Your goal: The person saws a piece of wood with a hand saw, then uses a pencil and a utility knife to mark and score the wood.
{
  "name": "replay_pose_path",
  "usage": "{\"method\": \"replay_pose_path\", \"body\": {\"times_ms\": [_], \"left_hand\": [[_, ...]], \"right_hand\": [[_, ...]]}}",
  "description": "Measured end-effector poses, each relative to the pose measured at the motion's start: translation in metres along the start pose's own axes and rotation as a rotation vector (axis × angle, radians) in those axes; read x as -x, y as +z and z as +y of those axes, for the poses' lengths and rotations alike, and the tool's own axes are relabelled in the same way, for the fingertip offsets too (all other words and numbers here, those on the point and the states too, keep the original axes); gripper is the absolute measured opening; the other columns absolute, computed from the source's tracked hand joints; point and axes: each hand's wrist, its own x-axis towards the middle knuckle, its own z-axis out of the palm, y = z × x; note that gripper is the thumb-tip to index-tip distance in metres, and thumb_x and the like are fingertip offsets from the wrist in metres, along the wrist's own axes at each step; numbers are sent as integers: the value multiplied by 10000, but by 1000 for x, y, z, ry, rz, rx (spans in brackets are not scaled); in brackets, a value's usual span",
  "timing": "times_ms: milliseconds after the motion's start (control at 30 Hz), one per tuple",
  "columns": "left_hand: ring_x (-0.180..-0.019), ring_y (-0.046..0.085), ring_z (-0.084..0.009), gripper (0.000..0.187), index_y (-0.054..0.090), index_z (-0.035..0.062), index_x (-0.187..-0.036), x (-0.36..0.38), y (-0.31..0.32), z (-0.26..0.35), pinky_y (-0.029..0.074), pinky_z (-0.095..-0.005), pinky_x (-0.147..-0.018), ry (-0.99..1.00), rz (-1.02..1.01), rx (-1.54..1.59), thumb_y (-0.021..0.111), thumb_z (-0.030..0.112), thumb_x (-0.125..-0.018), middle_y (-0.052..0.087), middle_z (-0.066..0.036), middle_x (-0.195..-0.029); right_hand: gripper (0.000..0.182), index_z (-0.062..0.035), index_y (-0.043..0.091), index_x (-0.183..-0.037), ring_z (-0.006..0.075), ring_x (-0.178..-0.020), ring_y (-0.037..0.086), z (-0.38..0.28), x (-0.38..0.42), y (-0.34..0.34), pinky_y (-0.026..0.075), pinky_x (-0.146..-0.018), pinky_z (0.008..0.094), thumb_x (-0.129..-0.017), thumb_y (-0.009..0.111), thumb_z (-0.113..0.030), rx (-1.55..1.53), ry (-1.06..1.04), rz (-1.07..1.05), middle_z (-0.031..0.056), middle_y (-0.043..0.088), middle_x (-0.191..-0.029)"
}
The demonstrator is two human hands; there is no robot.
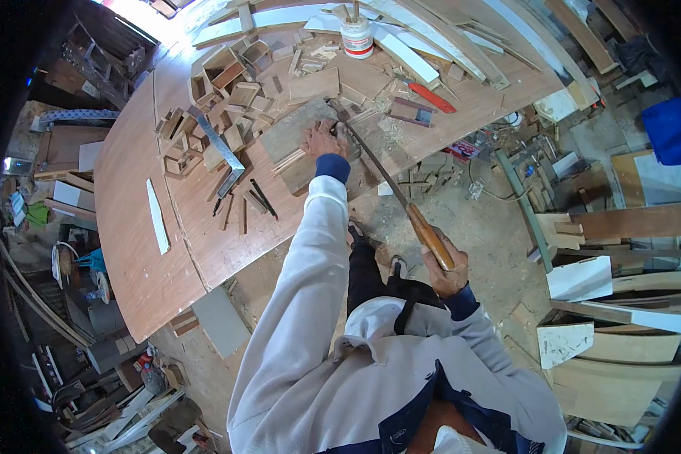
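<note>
My left hand (325,141) presses down, fingers bent, on thin wooden strips (289,161) that lie across a flat wooden board (299,125) on the workbench. In my right hand (449,274) is the wooden handle (425,231) of a tool with a long, narrow metal blade (371,157). The blade runs from the handle up to the bench, its far end beside the fingers of my left hand. Whether the tip touches the strips cannot be made out.
The workbench (132,219) carries a metal square (223,147), small wooden frames (181,155), a white jar (357,39), a red-handled tool (433,98) and a white strip (157,216). Boards (620,344) are stacked at the right. A blue object (670,129) stands behind them.
</note>
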Motion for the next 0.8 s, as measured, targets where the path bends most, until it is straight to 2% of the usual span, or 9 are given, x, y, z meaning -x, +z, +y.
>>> {"method": "replay_pose_path", "body": {"times_ms": [67, 167, 233, 333, 467, 533, 600, 767, 800], "left_hand": [[-1196, 407, -330, 266, 641, 230, -980, -2, 2, 5, 261, -575, -943, -61, -48, -18, 595, 410, -789, 530, -95, -1237], [-1116, 470, -289, 306, 633, 277, -1018, -3, 11, -2, 305, -557, -910, -15, 126, -150, 631, 434, -756, 553, -59, -1167], [-1112, 474, -288, 296, 651, 274, -993, -8, -2, 8, 311, -556, -916, -100, -50, -153, 632, 444, -751, 556, -58, -1157], [-1119, 467, -301, 283, 661, 267, -970, -10, -8, 13, 318, -553, -916, -134, -103, -125, 617, 450, -758, 553, -62, -1154], [-1206, 409, -309, 228, 674, 264, -926, -9, -16, 16, 244, -584, -971, -162, -138, -38, 658, 382, -730, 550, -61, -1221], [-1109, 472, -293, 257, 664, 263, -952, -7, -19, 18, 323, -550, -896, -97, -98, -94, 635, 412, -745, 577, -51, -1113], [-1096, 482, -291, 256, 666, 261, -947, -9, -17, 19, 328, -540, -882, -96, -99, -107, 640, 409, -739, 584, -48, -1105], [-1045, 516, -281, 246, 674, 252, -913, -10, -12, 15, 339, -502, -849, -98, -66, -148, 650, 408, -725, 610, -37, -1057], [-1103, 480, -302, 222, 667, 233, -894, -9, -11, 14, 299, -540, -901, -134, -97, -86, 655, 377, -726, 592, -55, -1103]], "right_hand": [[385, 0, 528, -1164, 252, -678, 666, 1, 0, 0, 513, -608, 300, -796, 612, -74, 30, -41, 14, 152, 647, -860], [345, 10, 526, -1154, 211, -661, 662, -17, -1, 0, 510, -593, 282, -820, 589, -51, -24, -11, -4, 130, 646, -837], [320, 14, 527, -1146, 187, -654, 658, -28, -1, -3, 509, -588, 274, -834, 575, -40, -105, 58, -30, 116, 644, -825], [302, 24, 522, -1153, 143, -649, 645, -30, 2, -5, 508, -586, 257, -857, 550, -30, -53, 18, -30, 101, 634, -807], [346, 36, 520, -1161, 223, -681, 668, -10, 4, -1, 521, -621, 288, -832, 587, -52, 11, -59, 4, 155, 650, -843], [364, 32, 520, -1166, 257, -695, 674, -7, 1, 2, 524, -632, 300, -823, 599, -63, 59, -123, 38, 173, 654, -855], [375, 23, 524, -1163, 311, -727, 671, -5, -14, 9, 524, -643, 317, -813, 607, -83, 59, -158, 48, 196, 651, -886], [368, 16, 521, -1170, 295, -696, 664, -13, -35, 16, 523, -630, 307, -825, 592, -93, 10, 14, -40, 176, 646, -879], [369, 18, 519, -1171, 286, -685, 662, -17, -31, 11, 522, -627, 304, -827, 592, -96, 27, 67, -84, 169, 646, -872]]}}
